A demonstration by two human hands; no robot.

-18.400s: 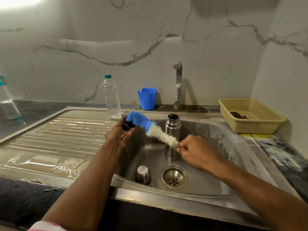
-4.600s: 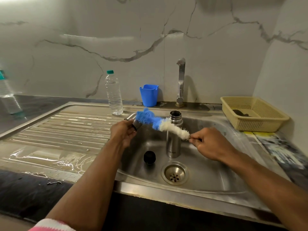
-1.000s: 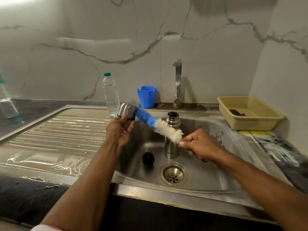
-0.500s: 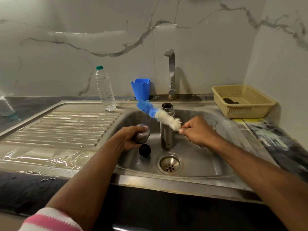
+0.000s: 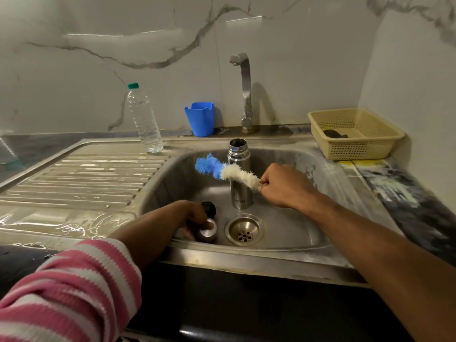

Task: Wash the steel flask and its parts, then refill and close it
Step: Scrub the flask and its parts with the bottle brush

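flask [image 5: 238, 172]: upright in sink basin, mouth open, just behind drain [image 5: 244, 230]; no cap on.
steel cup [image 5: 206, 232]: now down on basin floor, left of drain; a sec ago it was up at the brush.
left hand [image 5: 191, 219]: fingers curled on the cup, setting it down; release not clear.
black stopper [image 5: 209, 209]: loose, just behind cup, left-rear of drain, same spot as before.
brush [image 5: 225, 170]: right hand [image 5: 283, 185] clamped on handle end, bristles free, crossing in front of flask.
meaning: cup scrub prob done; flask body likely next, rinse + refill left.
tap [image 5: 243, 91]: behind drain, no water seen.
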